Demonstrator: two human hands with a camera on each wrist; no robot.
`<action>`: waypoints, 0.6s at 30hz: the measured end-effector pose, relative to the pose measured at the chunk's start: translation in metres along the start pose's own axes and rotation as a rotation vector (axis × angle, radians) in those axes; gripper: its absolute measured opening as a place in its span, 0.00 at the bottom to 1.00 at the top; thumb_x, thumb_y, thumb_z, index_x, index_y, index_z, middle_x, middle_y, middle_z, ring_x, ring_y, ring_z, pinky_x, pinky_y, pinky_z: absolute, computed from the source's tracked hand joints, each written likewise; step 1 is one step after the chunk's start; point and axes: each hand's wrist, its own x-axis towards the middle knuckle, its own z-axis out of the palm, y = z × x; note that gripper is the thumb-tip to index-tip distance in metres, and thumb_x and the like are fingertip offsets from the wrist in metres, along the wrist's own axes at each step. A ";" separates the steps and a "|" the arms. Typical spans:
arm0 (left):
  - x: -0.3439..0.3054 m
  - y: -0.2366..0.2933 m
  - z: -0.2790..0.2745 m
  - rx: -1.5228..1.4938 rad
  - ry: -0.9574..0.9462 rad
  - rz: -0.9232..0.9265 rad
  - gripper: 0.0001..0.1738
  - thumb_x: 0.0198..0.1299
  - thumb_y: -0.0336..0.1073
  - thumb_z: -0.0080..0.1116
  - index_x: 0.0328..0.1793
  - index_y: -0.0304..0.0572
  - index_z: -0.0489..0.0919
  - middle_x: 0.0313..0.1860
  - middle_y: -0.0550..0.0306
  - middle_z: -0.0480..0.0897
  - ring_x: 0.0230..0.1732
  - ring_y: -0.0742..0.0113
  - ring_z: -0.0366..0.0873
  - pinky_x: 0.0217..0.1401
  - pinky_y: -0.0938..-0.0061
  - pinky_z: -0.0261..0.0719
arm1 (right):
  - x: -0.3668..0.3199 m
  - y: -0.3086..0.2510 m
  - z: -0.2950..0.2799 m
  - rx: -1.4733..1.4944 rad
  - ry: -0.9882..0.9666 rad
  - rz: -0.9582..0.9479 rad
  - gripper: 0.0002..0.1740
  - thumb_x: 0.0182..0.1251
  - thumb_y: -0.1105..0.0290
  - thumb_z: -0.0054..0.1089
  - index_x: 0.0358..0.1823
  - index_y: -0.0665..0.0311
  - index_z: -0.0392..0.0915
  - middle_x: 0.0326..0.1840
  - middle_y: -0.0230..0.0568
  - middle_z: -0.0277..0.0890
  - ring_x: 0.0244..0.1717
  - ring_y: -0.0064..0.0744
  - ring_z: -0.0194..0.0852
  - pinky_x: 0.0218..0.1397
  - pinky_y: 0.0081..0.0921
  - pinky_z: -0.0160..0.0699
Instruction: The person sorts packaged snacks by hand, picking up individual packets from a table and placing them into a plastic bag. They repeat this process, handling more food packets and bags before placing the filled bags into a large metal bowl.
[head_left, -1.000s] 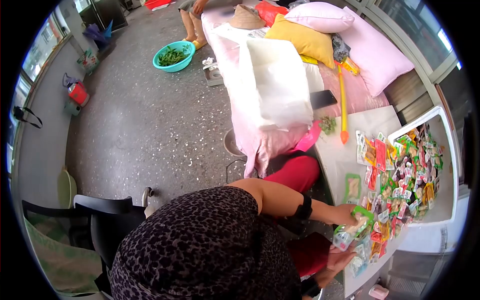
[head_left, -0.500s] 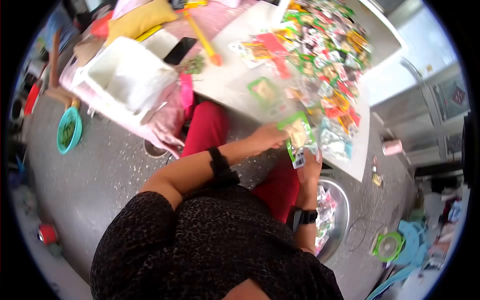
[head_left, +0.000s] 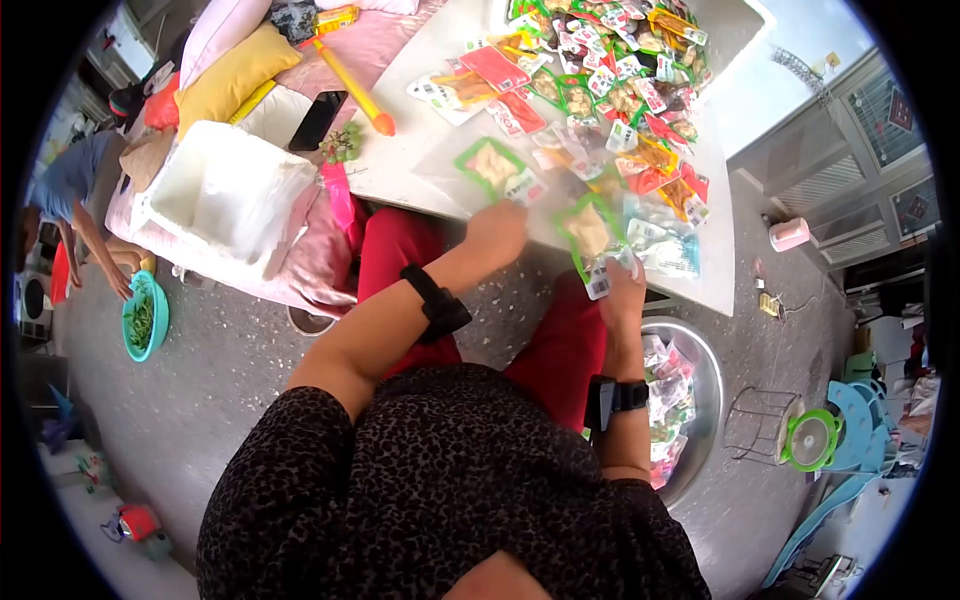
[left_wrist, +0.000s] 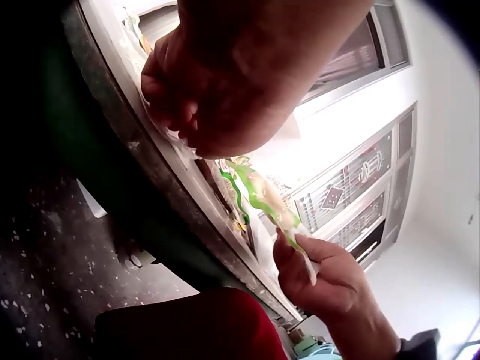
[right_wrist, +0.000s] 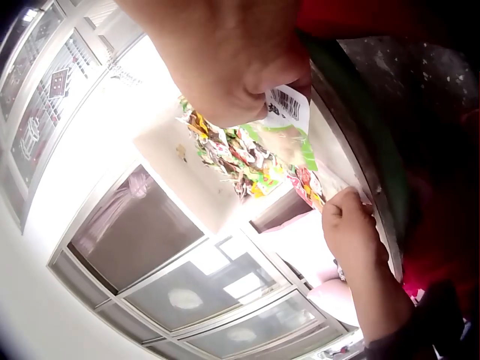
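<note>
Green-edged pouch [head_left: 590, 228] with pale contents is held at the near edge of the tabletop [head_left: 385, 168]. From the left, the left hand [head_left: 497, 238] is at that edge, fingers curled; whether they grip anything cannot be told. A second pouch [head_left: 491, 163] lies just beyond them. Next, the right hand [head_left: 625, 292] has its fingers clamped on the first pouch's lower end. Rightmost, a metal basin [head_left: 712, 400] sits below the tabletop.

A pale table [head_left: 392, 172] bears scattered colourful packets [head_left: 495, 68] and a white, packet-filled box [head_left: 738, 45].
</note>
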 end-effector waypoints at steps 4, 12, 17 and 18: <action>0.002 -0.005 0.004 -0.033 0.030 -0.074 0.12 0.51 0.35 0.37 0.33 0.38 0.71 0.33 0.44 0.73 0.38 0.48 0.70 0.40 0.60 0.69 | -0.005 0.002 0.016 0.093 -0.043 0.074 0.12 0.53 0.81 0.44 0.41 0.70 0.66 0.31 0.38 0.71 0.29 0.28 0.71 0.32 0.23 0.71; 0.006 -0.011 0.009 -0.298 0.083 0.017 0.12 0.52 0.36 0.37 0.29 0.36 0.70 0.32 0.42 0.72 0.38 0.45 0.68 0.41 0.57 0.64 | 0.004 0.008 0.029 0.115 -0.118 0.166 0.11 0.52 0.82 0.43 0.40 0.71 0.65 0.29 0.41 0.71 0.27 0.32 0.72 0.29 0.25 0.73; 0.003 -0.005 0.005 -0.239 0.123 0.014 0.13 0.52 0.37 0.38 0.27 0.35 0.70 0.30 0.42 0.72 0.37 0.46 0.68 0.40 0.58 0.65 | 0.006 -0.007 0.032 0.059 -0.127 0.227 0.12 0.52 0.83 0.43 0.40 0.71 0.65 0.29 0.42 0.70 0.27 0.35 0.73 0.29 0.29 0.75; 0.004 -0.005 0.005 -0.247 0.121 0.020 0.13 0.52 0.37 0.38 0.26 0.35 0.70 0.30 0.42 0.72 0.36 0.46 0.68 0.39 0.58 0.65 | 0.008 -0.008 0.030 0.044 -0.157 0.228 0.12 0.52 0.83 0.43 0.40 0.71 0.64 0.30 0.42 0.70 0.27 0.35 0.73 0.30 0.30 0.75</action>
